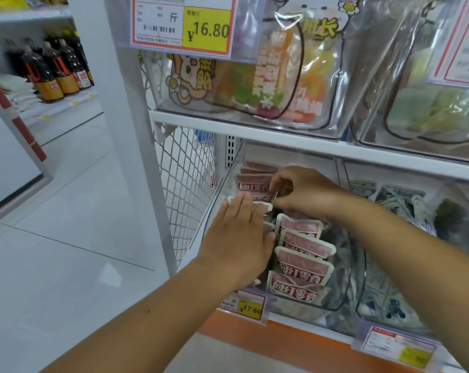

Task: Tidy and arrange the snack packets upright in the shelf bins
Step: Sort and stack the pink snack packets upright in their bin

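Sorting, head view: both hands work inside the clear bin (347, 289) on the lower shelf, at the left end of the rack beside the mesh panel (190, 184).
Pink snack packets (303, 265): they fill that bin in two columns. The right column stands upright, overlapping from near to far. The left column, under the hands, looks less even.
Left hand (238, 235): palm down, fingers straight and together, pressing on the tops of the near-left packets and gripping nothing. It is probably bracing them so they do not tip while the row behind is squared up.
Right hand (304, 192): farther back, wrist bent, fingers curled, thumb and fingertips pinching the top edge of a packet in the far-left stack. The fingers cover it, so I cannot tell exactly which packet.
Forearms: both reach in from the near edge, the right one crossing over the neighbouring bin (400, 203) of grey-blue packets.
Price tag (250, 308): clipped to the shelf's near edge, below the left hand.
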{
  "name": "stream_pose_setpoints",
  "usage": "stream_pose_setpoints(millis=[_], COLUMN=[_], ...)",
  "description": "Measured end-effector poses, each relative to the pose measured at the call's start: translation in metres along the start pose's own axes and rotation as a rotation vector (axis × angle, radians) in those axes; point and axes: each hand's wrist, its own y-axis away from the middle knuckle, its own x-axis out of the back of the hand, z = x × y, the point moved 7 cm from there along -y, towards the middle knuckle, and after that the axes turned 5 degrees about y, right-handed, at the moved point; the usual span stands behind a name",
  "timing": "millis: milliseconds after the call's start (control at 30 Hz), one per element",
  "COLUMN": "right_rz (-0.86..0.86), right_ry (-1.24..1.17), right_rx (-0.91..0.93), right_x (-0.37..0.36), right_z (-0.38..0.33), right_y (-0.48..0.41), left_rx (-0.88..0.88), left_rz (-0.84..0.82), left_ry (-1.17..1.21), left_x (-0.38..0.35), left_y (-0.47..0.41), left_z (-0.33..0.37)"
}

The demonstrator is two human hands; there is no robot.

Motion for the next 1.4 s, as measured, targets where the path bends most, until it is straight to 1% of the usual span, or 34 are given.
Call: stream_pose_setpoints(millis=[67, 133, 167, 267, 300, 400, 433, 467, 533, 567, 600, 667, 700, 767, 833, 867, 900, 933, 1000, 1033, 1100, 1133, 1200, 1267, 1300, 1400], right_rz=[-0.046, -0.024, 0.008, 0.133, 0.117, -0.049, -0.065, -0.041, 0.137, 0.213, 0.229, 0.117, 0.054, -0.013, 0.042, 0.085, 0.098, 0.074, -0.031, -0.059, -0.021, 0.013, 0.006, -0.046, -0.04, -0.018], right_ry=[0.172, 0.236, 0.212, -0.019, -0.036, 0.061, 0.063, 0.022, -0.083, -0.068, -0.001, 0.152, 0.172, 0.102, 0.01, -0.03, -0.062, -0.063, 0.058, 0.14, 0.279, 0.301, 0.208, 0.071, 0.028, -0.022], right_rx=[0.018, -0.004, -0.025, -0.058, -0.056, -0.034, -0.03, -0.041, -0.061, -0.043, -0.019, 0.007, 0.002, -0.018, -0.018, -0.025, -0.026, -0.006, 0.07, 0.106, 0.138, 0.148, 0.163, 0.158, 0.149, 0.105], right_x=[-0.006, -0.008, -0.007, -0.001, -0.003, -0.018, -0.019, -0.016, -0.002, 0.002, 0.002, -0.012, -0.017, -0.015, 0.0, 0.009, 0.015, 0.016, 0.006, 0.0, -0.006, -0.007, -0.012, -0.023, -0.028, -0.037], right_z=[-0.002, -0.003, -0.004, -0.007, -0.01, -0.013, -0.011, -0.009, -0.004, -0.004, -0.009, -0.015, -0.015, -0.012, -0.011, -0.011, -0.011, -0.014, -0.024, -0.03, -0.039, -0.043, -0.049, -0.053, -0.054, -0.054], right_y=[0.0, -0.005, -0.008, -0.012, -0.013, -0.015, -0.015, -0.016, -0.019, -0.02, -0.022, -0.026, -0.028, -0.025, -0.016, -0.007, 0.003, 0.014, 0.036, 0.045, 0.055, 0.058, 0.06, 0.059, 0.057, 0.049], left_rx=[-0.013, -0.021, -0.024, -0.028, -0.024, -0.013, -0.012, -0.012, -0.014, -0.014, -0.015, -0.016, -0.015, -0.036, -0.083, -0.105, -0.12, -0.12, -0.065, -0.022, 0.05, 0.062, 0.054, 0.051, 0.054, 0.059], left_rz=[0.003, -0.01, -0.024, -0.063, -0.059, -0.052, -0.052, -0.053, -0.041, -0.03, -0.022, -0.006, 0.002, 0.003, 0.023, 0.059, 0.109, 0.166, 0.254, 0.267, 0.212, 0.183, 0.167, 0.181, 0.191, 0.212], left_ry=[0.01, 0.035, 0.051, 0.049, 0.038, 0.029, 0.029, 0.031, 0.035, 0.038, 0.045, 0.069, 0.081, 0.108, 0.144, 0.159, 0.165, 0.172, 0.243, 0.303, 0.428, 0.487, 0.534, 0.486, 0.475, 0.477], left_x=[0.001, 0.002, 0.002, 0.0, 0.0, 0.001, 0.002, 0.002, 0.002, 0.001, 0.0, -0.002, -0.001, 0.002, 0.011, 0.02, 0.029, 0.037, 0.048, 0.048, 0.038, 0.032, 0.023, 0.021, 0.021, 0.022], left_y=[0.0, 0.002, 0.003, 0.006, 0.005, 0.003, 0.003, 0.004, 0.005, 0.005, 0.005, 0.003, 0.002, 0.004, 0.012, 0.019, 0.026, 0.034, 0.046, 0.05, 0.055, 0.056, 0.056, 0.055, 0.055, 0.055], left_z=[0.0, 0.0, -0.001, -0.003, -0.005, -0.008, -0.009, -0.009, -0.009, -0.008, -0.007, -0.006, -0.007, -0.007, -0.007, -0.009, -0.014, -0.022, -0.044, -0.057, -0.073, -0.075, -0.073, -0.07, -0.069, -0.068])
